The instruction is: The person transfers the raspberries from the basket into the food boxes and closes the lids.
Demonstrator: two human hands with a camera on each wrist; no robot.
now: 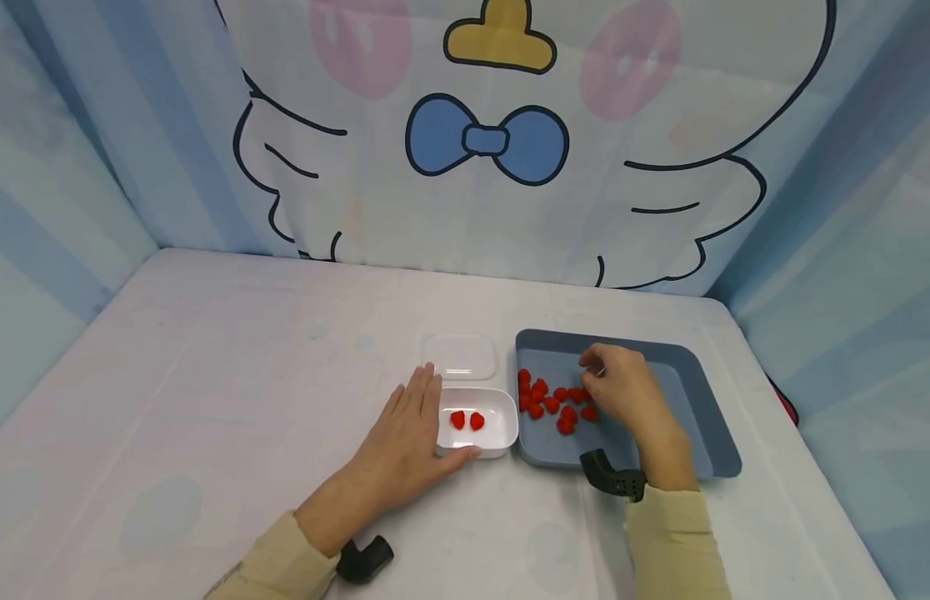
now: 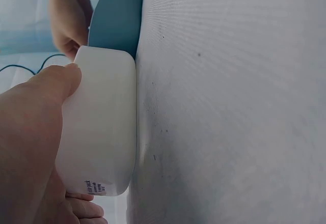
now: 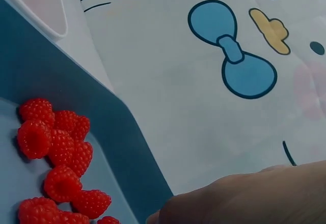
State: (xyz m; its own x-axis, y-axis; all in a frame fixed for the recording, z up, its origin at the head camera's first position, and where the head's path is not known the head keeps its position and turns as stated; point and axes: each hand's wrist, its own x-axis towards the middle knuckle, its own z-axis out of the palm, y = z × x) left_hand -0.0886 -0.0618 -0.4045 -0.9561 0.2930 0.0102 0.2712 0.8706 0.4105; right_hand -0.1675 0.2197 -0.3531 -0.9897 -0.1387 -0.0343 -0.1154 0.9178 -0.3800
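Note:
My left hand (image 1: 405,437) lies against a small white plastic box (image 1: 498,429), its straight fingers along the left side and its thumb at the near rim. Two raspberries (image 1: 457,420) sit apart inside this box. In the left wrist view the thumb touches the top edge of the box wall (image 2: 104,117). Over the blue-grey tray (image 1: 682,408), my right hand (image 1: 622,383) hangs with bent fingers, just above the right end of a cluster of raspberries (image 1: 552,405). Whether a berry is between its fingertips is hidden. The right wrist view shows raspberries (image 3: 62,183) in the tray.
A clear, shallow lid (image 1: 459,357) lies behind the white box. The tray stands right beside the box, on a white-covered table (image 1: 210,375). Fabric curtains (image 1: 60,208) enclose the back and sides. Black wrist mounts (image 1: 365,560) stick out from both wrists.

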